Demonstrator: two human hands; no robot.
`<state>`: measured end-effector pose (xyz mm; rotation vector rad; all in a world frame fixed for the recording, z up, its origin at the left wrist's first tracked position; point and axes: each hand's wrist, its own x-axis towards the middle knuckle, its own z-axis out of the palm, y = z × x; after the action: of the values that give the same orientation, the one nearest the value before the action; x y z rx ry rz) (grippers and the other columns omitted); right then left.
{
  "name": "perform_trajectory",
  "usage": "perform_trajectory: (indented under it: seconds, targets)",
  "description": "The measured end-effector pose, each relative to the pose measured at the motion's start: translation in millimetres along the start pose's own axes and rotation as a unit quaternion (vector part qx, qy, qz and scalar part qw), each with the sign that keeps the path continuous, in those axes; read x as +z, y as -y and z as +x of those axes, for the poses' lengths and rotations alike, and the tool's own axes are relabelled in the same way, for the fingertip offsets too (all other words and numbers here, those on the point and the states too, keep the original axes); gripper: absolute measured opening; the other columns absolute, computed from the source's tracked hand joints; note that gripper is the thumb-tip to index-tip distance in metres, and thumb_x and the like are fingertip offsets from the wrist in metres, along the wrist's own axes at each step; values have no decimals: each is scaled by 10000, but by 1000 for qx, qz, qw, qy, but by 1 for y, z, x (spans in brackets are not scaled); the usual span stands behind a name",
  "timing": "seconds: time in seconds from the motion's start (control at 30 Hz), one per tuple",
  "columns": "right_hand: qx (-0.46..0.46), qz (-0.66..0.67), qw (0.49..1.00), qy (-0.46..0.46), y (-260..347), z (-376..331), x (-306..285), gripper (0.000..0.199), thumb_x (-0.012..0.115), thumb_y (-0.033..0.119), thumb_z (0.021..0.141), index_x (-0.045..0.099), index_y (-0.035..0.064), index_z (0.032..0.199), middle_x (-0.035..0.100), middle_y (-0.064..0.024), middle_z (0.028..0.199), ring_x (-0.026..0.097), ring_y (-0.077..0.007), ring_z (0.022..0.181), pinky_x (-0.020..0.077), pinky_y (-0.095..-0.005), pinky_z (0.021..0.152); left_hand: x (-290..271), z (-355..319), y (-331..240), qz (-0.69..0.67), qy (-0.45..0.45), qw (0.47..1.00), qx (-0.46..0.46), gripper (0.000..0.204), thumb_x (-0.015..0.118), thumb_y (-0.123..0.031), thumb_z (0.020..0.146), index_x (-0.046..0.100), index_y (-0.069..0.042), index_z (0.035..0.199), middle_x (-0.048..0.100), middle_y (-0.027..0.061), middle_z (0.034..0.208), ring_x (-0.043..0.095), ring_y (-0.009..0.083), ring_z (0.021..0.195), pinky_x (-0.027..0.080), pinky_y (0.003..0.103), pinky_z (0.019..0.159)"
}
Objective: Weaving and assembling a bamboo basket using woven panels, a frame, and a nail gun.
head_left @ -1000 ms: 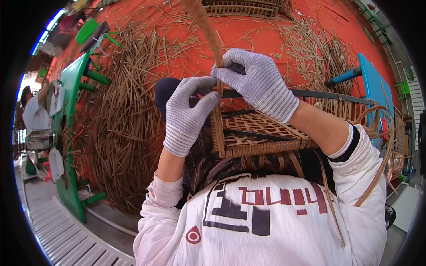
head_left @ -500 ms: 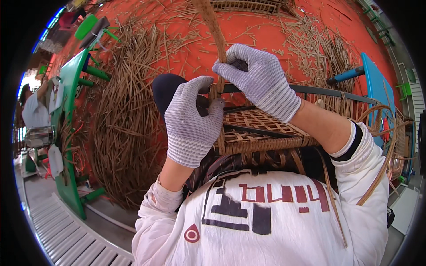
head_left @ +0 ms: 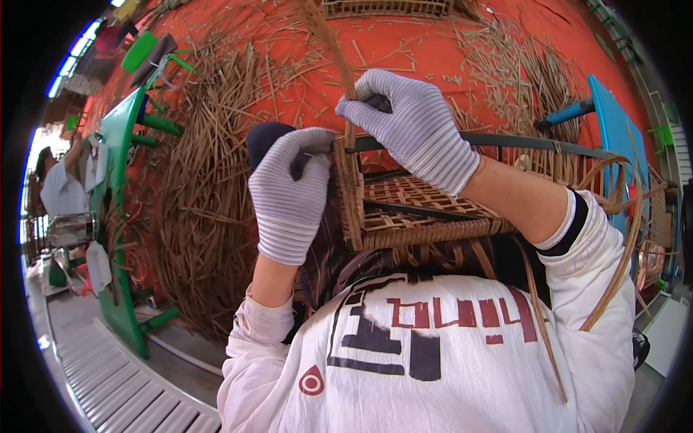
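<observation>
A half-woven basket (head_left: 426,236) with a dark metal frame rests in front of my body, its latticed bottom showing. My right hand (head_left: 415,126), in a grey-white knit glove, pinches a long brown flat weaving strip (head_left: 328,43) just above the frame's left corner. The strip runs upward from the fingers and down to the wrapped corner post (head_left: 349,191). Left of that post is my left hand (head_left: 289,195), gloved alike, with thumb and forefinger apart and curved. Its fingertips are close beside the post; whether they touch it I cannot tell.
A large heap of dry strips (head_left: 209,202) lies on the red floor sheet (head_left: 404,54) to the left. Green table (head_left: 119,216) at far left, blue table (head_left: 613,130) at right. Another woven piece (head_left: 390,9) stands at the back. Loose strips (head_left: 613,281) hang beside my right arm.
My left hand has come off the corner post and shifted left, its finger and thumb parting. My right hand has moved slightly left, still pinching the strip.
</observation>
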<state>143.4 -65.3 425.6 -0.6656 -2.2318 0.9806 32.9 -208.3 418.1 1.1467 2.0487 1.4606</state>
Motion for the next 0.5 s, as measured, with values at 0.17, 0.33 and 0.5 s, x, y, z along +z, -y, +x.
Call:
perform_trajectory:
  seconds: [0.17,0.33,0.5]
  targets:
    - [-22,14,1000,-4,-3,-2,3,214,727,220,856,657,19,883,614,-59,657,555,-102,584,490,-273,572,3,18,-3,2,16,999,37,207,728,-58,805,693,-8,1003,686,58,869,590,83,721,487,235,687]
    - [23,79,996,47,-4,-2,1,271,695,313,852,686,67,964,700,-126,834,687,-258,755,547,-353,726,10,26,3,-8,54,998,-20,174,756,-91,798,707,-9,943,678,39,750,580,68,680,482,226,664]
    - [-6,55,998,16,-1,7,-33,265,698,286,852,691,57,984,707,-114,865,688,-224,770,544,-322,726,12,30,1,-55,82,994,-51,149,753,-81,802,706,16,904,673,22,743,577,58,679,478,223,661]
